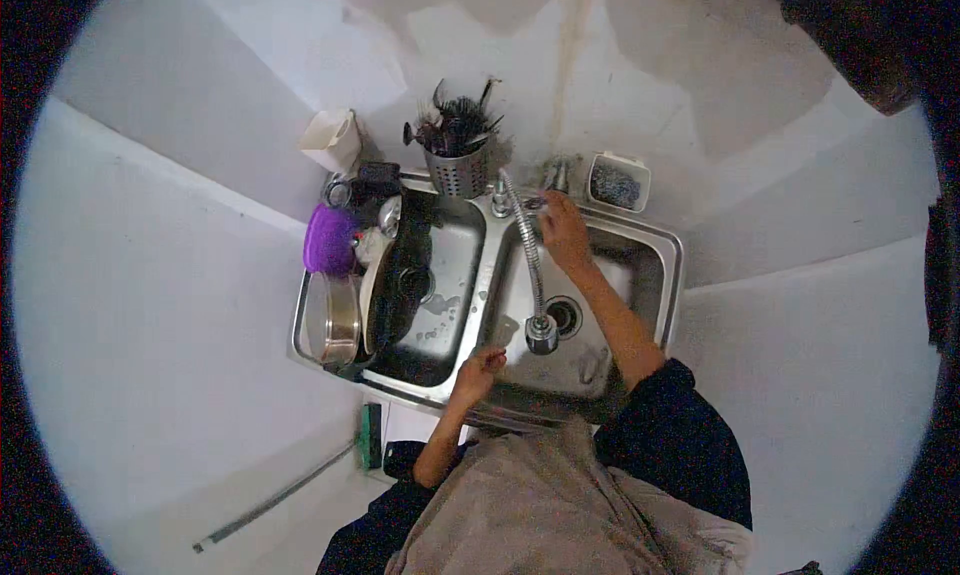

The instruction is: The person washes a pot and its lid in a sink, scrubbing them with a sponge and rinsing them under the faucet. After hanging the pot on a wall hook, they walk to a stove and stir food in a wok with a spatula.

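Stacked dishes: a steel bowl, a purple lid and a dark pan lean together at the far left of the sink, crowding the left basin.
Left hand: over the front rim of the sink, between the two basins, fingers loosely curled and holding nothing that I can see; whether it touches the rim I cannot tell.
Faucet: a bendy metal hose arching forward from the back ledge, its spray head hanging low over the right basin, just beside the drain.
Right hand: reaching to the back ledge at the tap handle; fingers seem closed about it, though the grip is too small to make out surely.
Caddy: holds dark utensils behind the faucet; a small tray with a scrubber sits to the right.
Risk: a hard turn could send water splashing off the low head onto the sleeve or over the front rim; the leaning dishes might slide if bumped.
Surface: stainless double sink, wet in the left basin, set in a pale counter.
Room: dim, with plain pale walls and a stain running down behind the tap.
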The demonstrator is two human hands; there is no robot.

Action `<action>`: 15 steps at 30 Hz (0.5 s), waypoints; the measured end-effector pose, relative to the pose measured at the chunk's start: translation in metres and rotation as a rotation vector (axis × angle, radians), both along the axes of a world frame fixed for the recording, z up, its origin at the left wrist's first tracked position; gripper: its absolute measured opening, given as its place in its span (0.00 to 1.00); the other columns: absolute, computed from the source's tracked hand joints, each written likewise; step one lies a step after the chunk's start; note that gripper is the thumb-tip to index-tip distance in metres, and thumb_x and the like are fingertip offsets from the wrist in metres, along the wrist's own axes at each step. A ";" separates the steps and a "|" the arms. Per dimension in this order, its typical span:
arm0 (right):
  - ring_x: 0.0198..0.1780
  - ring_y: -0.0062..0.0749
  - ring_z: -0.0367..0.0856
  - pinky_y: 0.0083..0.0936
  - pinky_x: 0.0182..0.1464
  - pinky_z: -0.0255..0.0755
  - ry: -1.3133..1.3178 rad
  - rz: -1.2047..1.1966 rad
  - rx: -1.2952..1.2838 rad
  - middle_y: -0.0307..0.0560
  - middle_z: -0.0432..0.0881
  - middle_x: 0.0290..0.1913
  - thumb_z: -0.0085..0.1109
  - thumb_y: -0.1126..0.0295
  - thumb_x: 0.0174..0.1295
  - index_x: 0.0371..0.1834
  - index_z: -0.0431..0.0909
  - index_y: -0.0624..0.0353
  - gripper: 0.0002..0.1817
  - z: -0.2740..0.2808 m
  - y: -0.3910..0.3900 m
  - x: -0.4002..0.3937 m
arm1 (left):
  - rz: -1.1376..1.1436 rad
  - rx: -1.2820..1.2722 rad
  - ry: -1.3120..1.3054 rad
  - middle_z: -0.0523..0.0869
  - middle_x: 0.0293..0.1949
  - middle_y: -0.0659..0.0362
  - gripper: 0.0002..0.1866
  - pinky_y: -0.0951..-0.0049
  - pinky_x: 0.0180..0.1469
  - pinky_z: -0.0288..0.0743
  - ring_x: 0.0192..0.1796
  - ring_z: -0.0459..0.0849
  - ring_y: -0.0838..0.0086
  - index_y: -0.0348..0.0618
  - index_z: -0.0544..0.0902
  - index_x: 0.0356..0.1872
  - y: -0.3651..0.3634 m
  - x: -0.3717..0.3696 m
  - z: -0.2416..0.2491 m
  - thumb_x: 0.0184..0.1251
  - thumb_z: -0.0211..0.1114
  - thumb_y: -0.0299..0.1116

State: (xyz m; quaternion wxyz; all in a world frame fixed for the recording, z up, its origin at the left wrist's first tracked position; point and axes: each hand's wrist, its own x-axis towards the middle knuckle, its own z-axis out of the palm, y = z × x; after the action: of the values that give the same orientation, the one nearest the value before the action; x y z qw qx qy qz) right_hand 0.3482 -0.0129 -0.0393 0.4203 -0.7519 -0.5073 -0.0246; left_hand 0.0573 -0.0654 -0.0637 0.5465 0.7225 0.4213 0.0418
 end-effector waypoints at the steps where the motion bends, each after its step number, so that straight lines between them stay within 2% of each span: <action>1: 0.51 0.52 0.70 0.39 0.54 0.64 -0.065 0.003 -0.003 0.58 0.70 0.50 0.51 0.75 0.55 0.54 0.65 0.60 0.21 0.002 -0.006 -0.008 | -0.018 0.039 0.020 0.82 0.39 0.50 0.15 0.69 0.46 0.72 0.45 0.80 0.60 0.42 0.78 0.43 -0.001 0.000 0.010 0.61 0.58 0.40; 4: 0.51 0.52 0.70 0.39 0.55 0.63 -0.114 0.033 0.011 0.57 0.71 0.50 0.49 0.77 0.56 0.54 0.65 0.60 0.20 -0.015 -0.007 0.001 | -0.031 0.003 -0.029 0.82 0.38 0.50 0.14 0.69 0.45 0.72 0.44 0.81 0.61 0.42 0.77 0.43 -0.004 -0.004 0.005 0.61 0.58 0.39; 5: 0.50 0.50 0.71 0.39 0.54 0.64 -0.123 0.060 0.048 0.57 0.74 0.47 0.48 0.74 0.57 0.50 0.70 0.60 0.16 -0.019 -0.004 0.010 | -0.013 -0.080 0.045 0.82 0.38 0.51 0.13 0.69 0.44 0.72 0.43 0.81 0.62 0.42 0.77 0.43 -0.006 -0.003 0.007 0.61 0.59 0.37; 8: 0.48 0.48 0.73 0.38 0.52 0.66 -0.242 0.096 -0.051 0.57 0.77 0.41 0.48 0.72 0.58 0.44 0.75 0.59 0.12 -0.023 0.013 0.043 | -0.047 -0.031 0.048 0.82 0.39 0.51 0.12 0.70 0.44 0.72 0.42 0.81 0.63 0.42 0.77 0.43 -0.011 -0.003 -0.003 0.61 0.59 0.36; 9: 0.47 0.48 0.73 0.38 0.51 0.67 -0.197 0.138 -0.038 0.56 0.77 0.40 0.48 0.72 0.58 0.43 0.76 0.59 0.12 -0.021 0.020 0.053 | -0.022 -0.113 -0.020 0.83 0.38 0.53 0.12 0.70 0.45 0.72 0.41 0.81 0.64 0.42 0.77 0.42 -0.011 -0.001 0.007 0.60 0.59 0.36; 11: 0.46 0.47 0.74 0.37 0.49 0.68 -0.098 0.220 -0.016 0.56 0.78 0.38 0.48 0.72 0.57 0.41 0.77 0.58 0.11 -0.012 0.026 0.060 | -0.030 -0.085 -0.066 0.83 0.38 0.54 0.11 0.71 0.44 0.73 0.41 0.81 0.65 0.42 0.77 0.42 -0.015 -0.001 0.007 0.60 0.59 0.34; 12: 0.45 0.48 0.75 0.37 0.49 0.69 -0.148 0.184 -0.076 0.55 0.78 0.39 0.49 0.72 0.57 0.42 0.77 0.58 0.11 -0.006 0.023 0.055 | -0.034 -0.071 -0.090 0.83 0.37 0.54 0.11 0.72 0.44 0.73 0.41 0.81 0.66 0.42 0.77 0.42 -0.018 0.001 0.007 0.60 0.59 0.34; 14: 0.44 0.48 0.76 0.37 0.48 0.70 -0.254 0.114 -0.195 0.53 0.78 0.41 0.51 0.73 0.56 0.44 0.76 0.58 0.13 0.011 0.016 0.045 | -0.100 -0.007 0.019 0.83 0.36 0.55 0.09 0.74 0.42 0.73 0.39 0.82 0.68 0.43 0.78 0.40 -0.017 0.003 0.001 0.58 0.59 0.31; 15: 0.44 0.48 0.77 0.36 0.48 0.70 -0.241 0.075 -0.162 0.54 0.78 0.43 0.52 0.72 0.55 0.46 0.75 0.58 0.14 0.013 0.007 0.043 | -0.134 -0.011 0.033 0.83 0.35 0.55 0.09 0.74 0.41 0.73 0.39 0.82 0.68 0.43 0.78 0.40 -0.015 0.001 0.003 0.58 0.59 0.30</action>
State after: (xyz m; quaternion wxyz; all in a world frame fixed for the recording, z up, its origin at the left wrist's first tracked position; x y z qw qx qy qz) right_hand 0.3911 -0.0059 -0.0265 0.2947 -0.7555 -0.5823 -0.0580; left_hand 0.0584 -0.0807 -0.0603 0.5450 0.7467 0.3813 -0.0093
